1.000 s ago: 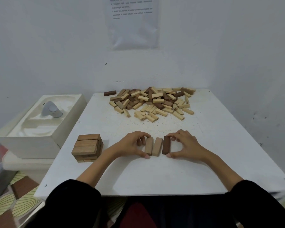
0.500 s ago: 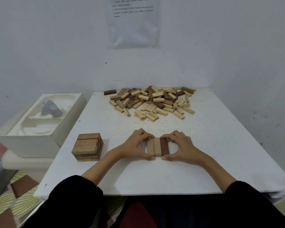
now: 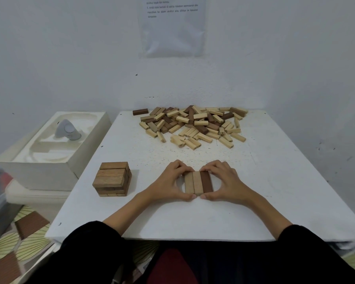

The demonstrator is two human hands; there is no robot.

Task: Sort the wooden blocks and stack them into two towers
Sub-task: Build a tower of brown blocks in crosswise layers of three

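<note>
Three blocks (image 3: 197, 183) lie side by side flat on the white table (image 3: 275, 181), two light and one dark brown on the right. My left hand (image 3: 168, 184) presses the row from the left and my right hand (image 3: 226, 182) from the right, fingers and thumbs cupped around its ends. A short tower (image 3: 112, 178) of medium-brown blocks, three layers high, stands to the left. A loose pile of light and dark blocks (image 3: 193, 124) covers the table's far side.
A single dark block (image 3: 140, 111) lies at the far left corner. A white box (image 3: 49, 148) with a grey device (image 3: 67, 131) in it sits left of the table. Walls close in behind and on the right.
The three blocks were spread apart a second ago. Both hands have pushed them together into a tight row and now hold it squared.
</note>
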